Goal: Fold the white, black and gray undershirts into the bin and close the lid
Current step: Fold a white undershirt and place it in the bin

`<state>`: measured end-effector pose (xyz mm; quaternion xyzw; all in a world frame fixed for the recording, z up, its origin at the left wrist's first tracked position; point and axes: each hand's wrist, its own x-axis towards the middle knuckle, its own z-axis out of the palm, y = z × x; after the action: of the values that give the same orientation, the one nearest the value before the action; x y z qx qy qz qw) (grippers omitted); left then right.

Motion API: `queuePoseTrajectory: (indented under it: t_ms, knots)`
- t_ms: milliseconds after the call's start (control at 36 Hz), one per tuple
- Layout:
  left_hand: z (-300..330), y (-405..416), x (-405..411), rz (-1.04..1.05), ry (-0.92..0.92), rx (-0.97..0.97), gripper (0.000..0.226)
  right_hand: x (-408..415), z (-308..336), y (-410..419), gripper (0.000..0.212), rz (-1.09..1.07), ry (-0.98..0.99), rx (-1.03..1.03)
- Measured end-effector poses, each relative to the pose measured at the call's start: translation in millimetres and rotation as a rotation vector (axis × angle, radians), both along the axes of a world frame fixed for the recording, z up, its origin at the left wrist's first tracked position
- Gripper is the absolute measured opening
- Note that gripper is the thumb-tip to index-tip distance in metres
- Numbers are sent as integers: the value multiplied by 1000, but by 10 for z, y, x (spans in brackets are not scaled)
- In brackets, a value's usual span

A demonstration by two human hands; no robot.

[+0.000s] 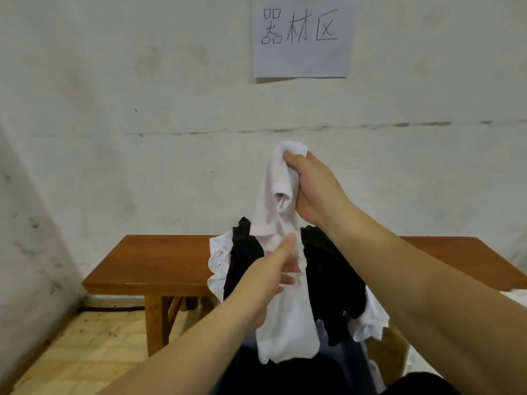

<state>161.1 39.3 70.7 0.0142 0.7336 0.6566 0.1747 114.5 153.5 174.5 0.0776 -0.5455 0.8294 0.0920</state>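
Left hand [266, 276] pinching limp white undershirt [282, 309] mid-length; right hand [313, 189] fist clutching bunched top.

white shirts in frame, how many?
2, maybe more under the pile. One white shirt hangs from the right hand, left hand pinching it. Another lies bunched under the black shirts.

White undershirt [285, 317] in my hands; black undershirt [330, 269] at 3 o'clock of it; reddish-brown wooden bench [154, 266]; white paper sign [302, 38], black characters.
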Motion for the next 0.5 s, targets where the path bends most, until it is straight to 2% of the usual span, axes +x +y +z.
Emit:
queuePoseTrajectory:
  t_ms: [56, 111, 194, 306, 417, 500]
  knots:
    - [-41, 23, -10, -5, 75, -40, 40, 5, 12, -8, 18, 8, 2, -13]
    - [-44, 10, -55, 62, 81, 9, 33, 2, 17, 1, 20, 9, 1, -12]
    - [-54, -69, -212, 106, -62, 211, 32, -7, 26, 55, 19, 3, -4, -31]
    - [117, -300, -401, 107, -91, 457, 23, -36, 22, 241, 20, -4, -27, -28]
    - [509, -664, -553, 102, 14, 602, 18, -82, -6, 466, 23, -103, -148, 45]
    - [728, -816, -612, 166, 130, 553, 8, -101, -14, 528, 27, -104, -270, 133]
